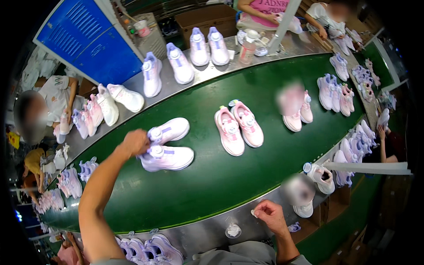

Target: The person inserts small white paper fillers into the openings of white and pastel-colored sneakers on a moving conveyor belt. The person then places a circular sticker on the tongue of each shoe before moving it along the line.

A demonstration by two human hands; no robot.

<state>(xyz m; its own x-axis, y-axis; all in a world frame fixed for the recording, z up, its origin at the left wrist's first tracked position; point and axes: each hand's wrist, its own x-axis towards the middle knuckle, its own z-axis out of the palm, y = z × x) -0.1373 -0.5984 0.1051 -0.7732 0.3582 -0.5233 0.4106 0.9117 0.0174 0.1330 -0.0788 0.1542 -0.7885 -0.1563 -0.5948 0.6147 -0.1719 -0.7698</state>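
The left hand (pixel 136 142) is curled closed at the heels of two white-and-purple shoes (pixel 172 157) over the green belt (pixel 205 190) — its fingertips hidden. The right hand (pixel 271 216) pinches a pale scrap (pixel 253 213), too small to make out — palm down, wrist bent. The left arm reaches forward.

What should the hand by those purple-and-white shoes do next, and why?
Perhaps the left hand should draw the purple-and-white shoes gently closer: it is already at their ankle ends, and they lie out on the green surface, away from the near metal ledge. The right hand seems busy pinching a small pale piece.
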